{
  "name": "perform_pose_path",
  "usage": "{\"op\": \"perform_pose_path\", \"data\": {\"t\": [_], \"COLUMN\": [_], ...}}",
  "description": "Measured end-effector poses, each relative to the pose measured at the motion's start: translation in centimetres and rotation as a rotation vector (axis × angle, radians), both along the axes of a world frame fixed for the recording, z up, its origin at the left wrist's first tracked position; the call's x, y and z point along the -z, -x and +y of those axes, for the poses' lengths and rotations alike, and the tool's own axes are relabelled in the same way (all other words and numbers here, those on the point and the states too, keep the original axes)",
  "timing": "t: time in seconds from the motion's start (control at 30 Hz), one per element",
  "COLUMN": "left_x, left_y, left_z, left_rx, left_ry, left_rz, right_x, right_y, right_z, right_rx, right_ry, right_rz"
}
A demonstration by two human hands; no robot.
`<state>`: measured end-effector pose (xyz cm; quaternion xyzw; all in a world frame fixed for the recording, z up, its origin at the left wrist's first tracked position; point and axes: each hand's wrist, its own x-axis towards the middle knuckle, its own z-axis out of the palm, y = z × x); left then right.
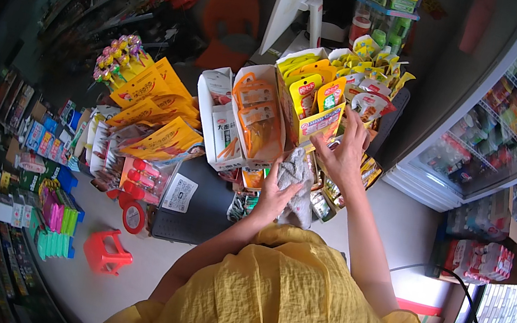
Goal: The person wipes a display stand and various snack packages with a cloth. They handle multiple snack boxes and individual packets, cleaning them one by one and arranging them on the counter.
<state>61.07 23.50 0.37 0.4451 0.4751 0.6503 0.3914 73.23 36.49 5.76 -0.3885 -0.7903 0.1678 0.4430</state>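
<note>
My left hand (pixel 276 193) holds a grey cloth (pixel 297 184) at the near side of the snack boxes. With fingers spread, my right hand (pixel 345 153) is at the front corner of a yellow display box (pixel 319 124) filled with yellow and orange snack packets; its fingertips are at the box's front, and whether they press on it I cannot tell. Left of that box stand a white box of orange-edged packets (pixel 259 115) and another white box with pale packets (pixel 223 124). Gold-coloured packets (pixel 323 204) lie below my right hand.
Large orange snack bags (pixel 164 139) and lollipops (pixel 124 55) stand to the left on the dark counter (pixel 199 203). Behind the boxes is a white monitor (pixel 291 6). A glass-door fridge (pixel 505 117) is at the right, a red plastic stool (pixel 107 251) on the floor at the lower left.
</note>
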Motion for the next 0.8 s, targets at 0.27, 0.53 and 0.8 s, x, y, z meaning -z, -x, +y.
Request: {"op": "perform_pose_path", "data": {"t": [0.27, 0.53, 0.8], "left_x": [1.1, 2.0, 1.6], "left_y": [1.0, 1.8, 1.6], "left_z": [-2.9, -4.5, -4.5], "left_rx": [-0.174, -0.177, -0.040], "left_ry": [0.109, 0.127, 0.197], "left_rz": [-0.022, -0.058, -0.133], "right_x": [2.7, 3.2, 2.5], "right_y": [5.3, 5.6, 2.5], "right_z": [2.1, 2.7, -0.2], "right_rx": [0.169, 0.093, 0.067], "right_ry": [-0.109, -0.113, 0.022], "right_rz": [-0.005, 0.218, 0.398]}}
